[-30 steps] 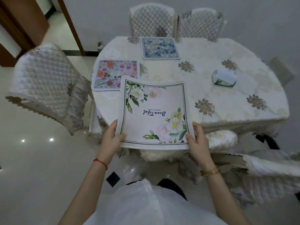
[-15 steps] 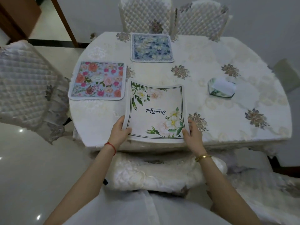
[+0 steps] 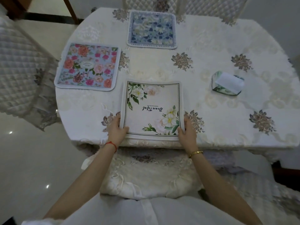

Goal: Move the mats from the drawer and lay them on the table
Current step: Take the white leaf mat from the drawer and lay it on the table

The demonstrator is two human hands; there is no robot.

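fingers (image 3: 119, 127) of the left hand (image 3: 117, 132) curl over the near left corner of the white floral mat (image 3: 152, 109), thumb on top of the border and the other fingers tucked at its edge, pinching it; the right hand (image 3: 187, 133) mirrors this at the near right corner, thumb on the printed face, fingers wrapped along the side. between the two hands the mat lies flat on the table (image 3: 227, 127), its near edge just at the table's front rim. it is square and cream white, with a thin dark line framing it, green leaves and pale blossoms at the far left corner, white and blush flowers beside the right thumb, and a script word reading upside down in the middle. beyond the left fingers, well apart, rests the pink floral mat (image 3: 87, 67) on a blue ground; farther ahead lies the blue floral mat (image 3: 151, 30). off past the right hand sits a tissue box (image 3: 228, 83). a red string circles the left wrist and a gold bangle the right. compared with half a second ago, the mat has settled lower and flatter on the cloth, its far edge no longer lifted, and a second ago it was held in the air short of the table.
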